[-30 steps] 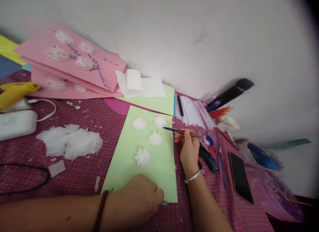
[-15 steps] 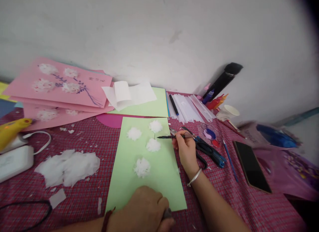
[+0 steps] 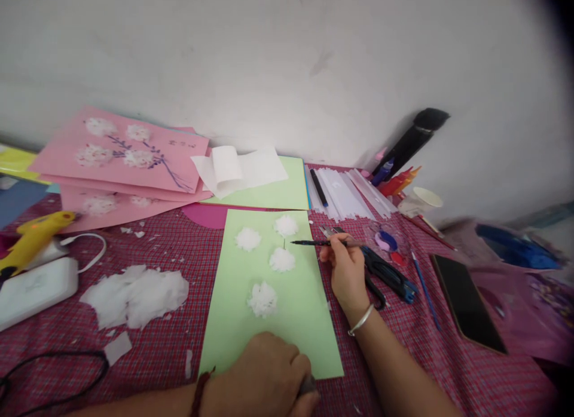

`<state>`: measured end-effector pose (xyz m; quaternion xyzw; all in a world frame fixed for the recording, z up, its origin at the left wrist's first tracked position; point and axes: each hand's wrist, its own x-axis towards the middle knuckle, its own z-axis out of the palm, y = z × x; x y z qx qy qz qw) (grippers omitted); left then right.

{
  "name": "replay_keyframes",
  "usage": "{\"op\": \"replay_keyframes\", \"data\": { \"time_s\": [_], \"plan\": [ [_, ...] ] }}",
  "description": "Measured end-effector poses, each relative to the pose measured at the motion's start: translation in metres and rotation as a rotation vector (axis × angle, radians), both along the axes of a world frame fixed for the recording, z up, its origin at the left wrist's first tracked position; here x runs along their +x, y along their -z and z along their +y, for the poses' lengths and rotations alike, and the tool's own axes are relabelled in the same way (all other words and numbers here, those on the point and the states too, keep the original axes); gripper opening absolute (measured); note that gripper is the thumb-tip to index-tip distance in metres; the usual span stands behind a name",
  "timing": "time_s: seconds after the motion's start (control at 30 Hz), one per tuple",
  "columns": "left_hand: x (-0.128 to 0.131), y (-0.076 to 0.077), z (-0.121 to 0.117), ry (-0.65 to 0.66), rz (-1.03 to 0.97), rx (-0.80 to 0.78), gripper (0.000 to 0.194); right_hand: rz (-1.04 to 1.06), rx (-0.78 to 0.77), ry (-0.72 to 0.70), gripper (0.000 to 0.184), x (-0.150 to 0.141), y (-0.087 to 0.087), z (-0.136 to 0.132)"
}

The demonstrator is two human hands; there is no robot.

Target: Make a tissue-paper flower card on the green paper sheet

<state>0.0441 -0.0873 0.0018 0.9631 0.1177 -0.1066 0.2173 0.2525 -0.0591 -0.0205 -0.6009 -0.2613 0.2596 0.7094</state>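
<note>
A light green sheet [image 3: 233, 327] lies in front of me with several white paper puffs on it, among them a ruffled one [image 3: 263, 299]. My right hand [image 3: 347, 270] pinches a thin dark paintbrush [image 3: 309, 242]. Its tip points left, just beside a short dark line [image 3: 284, 244] between the two right-hand puffs; whether it touches the sheet I cannot tell. My left hand [image 3: 264, 372] rests on the sheet's lower edge, fingers curled round a small dark grey object [image 3: 307, 385], mostly hidden. Under my right wrist are dark-handled scissors [image 3: 376, 291].
A paint palette [image 3: 386, 242], blue brush [image 3: 426, 291] and phone [image 3: 466, 300] lie right. A heap of white tissue [image 3: 137, 294], yellow glue gun [image 3: 38, 241] and white box [image 3: 38, 291] are left. Pink cards [image 3: 125, 178] lean on the wall [image 3: 269, 58].
The view has turned slightly left, so everything sits further right. Relative to the short line, the brush tip has shifted slightly up and away. The left hand keeps its place on the sheet.
</note>
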Motion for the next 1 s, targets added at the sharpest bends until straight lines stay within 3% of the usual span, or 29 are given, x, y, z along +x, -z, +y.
{"op": "replay_keyframes", "data": {
  "time_s": [0.4, 0.77, 1.0],
  "plan": [
    [-0.001, 0.004, -0.002, -0.011, -0.029, 0.003, 0.030, -0.158, -0.090, -0.054, 0.015, -0.003, 0.001, 0.000],
    [0.001, -0.005, 0.000, 0.009, -0.010, -0.028, 0.029, -0.173, -0.104, -0.078, 0.016, -0.005, -0.001, 0.000],
    [0.000, -0.001, -0.002, -0.015, -0.076, -0.005, 0.030, -0.168, -0.105, -0.062, 0.015, -0.005, 0.000, 0.000]
  ]
}}
